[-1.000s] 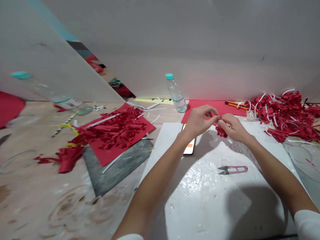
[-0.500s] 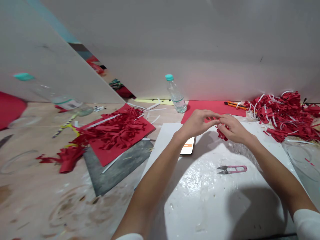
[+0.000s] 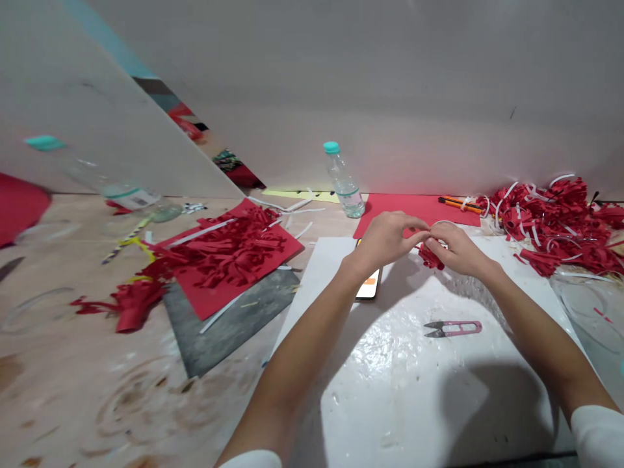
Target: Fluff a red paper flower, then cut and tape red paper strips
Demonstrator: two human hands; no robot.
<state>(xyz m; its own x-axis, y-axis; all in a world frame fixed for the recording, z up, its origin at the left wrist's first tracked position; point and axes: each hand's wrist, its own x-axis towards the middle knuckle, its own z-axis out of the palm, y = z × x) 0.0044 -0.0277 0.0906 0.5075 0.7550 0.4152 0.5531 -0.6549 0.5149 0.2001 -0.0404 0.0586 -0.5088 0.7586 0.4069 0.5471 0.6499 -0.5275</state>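
Note:
My left hand (image 3: 390,238) and my right hand (image 3: 452,246) meet at the fingertips above the far part of a white board (image 3: 390,383). A small red fringed paper piece (image 3: 431,258) hangs under the right fingers, which are closed on it. The left thumb and fingers pinch at the same spot; what they grip is too small to name. Pink thread snips (image 3: 453,328) lie on the board nearer me. A lit phone (image 3: 369,286) is partly hidden behind my left wrist.
Red fringed paper pieces are heaped at the right (image 3: 560,221) and on a red sheet (image 3: 207,302) at the left. A grey sheet (image 3: 195,344) lies under that one. An upright bottle (image 3: 348,192), orange pencils (image 3: 461,205) and another red sheet (image 3: 404,208) are at the back.
The red piece under my right hand has swung slightly left and shows more. My left hand has shifted a little, uncovering more of the phone.

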